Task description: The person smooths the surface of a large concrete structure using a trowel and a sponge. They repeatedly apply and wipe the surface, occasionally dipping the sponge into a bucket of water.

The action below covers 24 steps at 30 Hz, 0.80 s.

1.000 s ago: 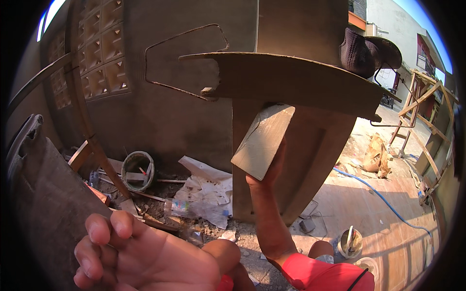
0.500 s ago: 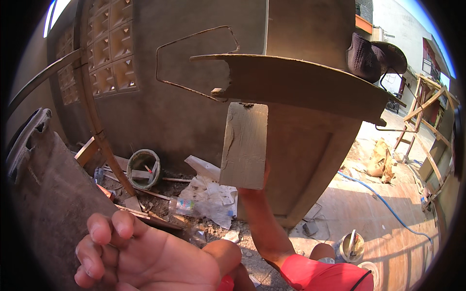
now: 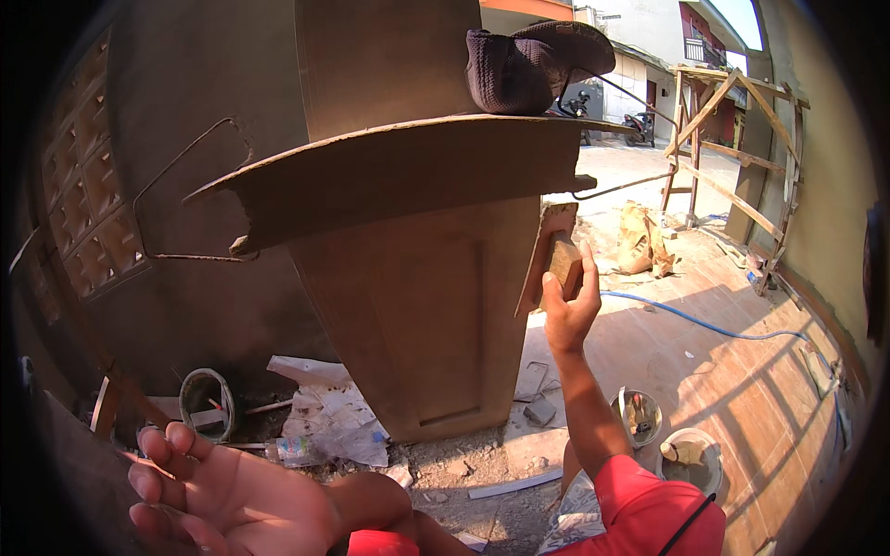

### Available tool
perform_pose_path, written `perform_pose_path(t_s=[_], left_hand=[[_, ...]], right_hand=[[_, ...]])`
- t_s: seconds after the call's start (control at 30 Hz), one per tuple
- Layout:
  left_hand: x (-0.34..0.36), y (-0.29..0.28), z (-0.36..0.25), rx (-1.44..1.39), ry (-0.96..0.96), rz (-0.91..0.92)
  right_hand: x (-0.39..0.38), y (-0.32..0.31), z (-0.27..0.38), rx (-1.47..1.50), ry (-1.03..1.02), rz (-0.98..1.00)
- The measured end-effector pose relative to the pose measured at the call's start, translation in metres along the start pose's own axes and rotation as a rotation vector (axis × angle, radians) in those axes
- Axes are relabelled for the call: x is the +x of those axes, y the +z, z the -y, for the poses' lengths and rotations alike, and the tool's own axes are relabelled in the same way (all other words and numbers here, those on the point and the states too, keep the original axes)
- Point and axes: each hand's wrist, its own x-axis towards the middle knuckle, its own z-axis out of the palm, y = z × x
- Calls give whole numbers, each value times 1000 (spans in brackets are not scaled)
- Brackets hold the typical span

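My right hand [image 3: 573,315] is closed around the wooden handle of a plastering float [image 3: 548,259]. The float stands nearly upright at the right edge of a grey plastered pillar [image 3: 408,324], its flat face turned to the pillar; whether it touches cannot be told. Above it, a plastered board [image 3: 399,171] juts across the pillar's front. Low on the left, my left hand [image 3: 236,496] is open, palm up, fingers loosely bent, holding nothing.
A dark cap [image 3: 519,74] rests on the board, with bent metal rods [image 3: 139,218] sticking out at both ends. Two buckets [image 3: 640,417] stand at lower right, near a blue hose [image 3: 705,317]. Another bucket [image 3: 208,408] and rubble lie left. Wooden trestle [image 3: 691,139] stands behind.
My view has swung to the right. My right hand and the float have gone from the pillar's left front to its right edge, and the float has turned edge-on. My left hand stays open.
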Motion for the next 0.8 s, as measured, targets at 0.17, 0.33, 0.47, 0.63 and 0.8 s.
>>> perform_pose_path(t_s=[0.17, 0.33, 0.47, 0.63, 0.8], left_hand=[[-18, 18, 17, -4, -33, 72], [-26, 30, 26, 17, -51, 148], [-30, 28, 27, 21, -73, 142], [-30, 25, 26, 4, -79, 147], [-26, 25, 23, 56, -96, 179]], right_hand=[[20, 4, -4, -110, -247, -7], [39, 13, 3, -190, -232, 56], [22, -2, -1, -237, -131, 166], [-4, -25, -2, -118, -80, 114], [47, -1, 14, 72, -81, -61]])
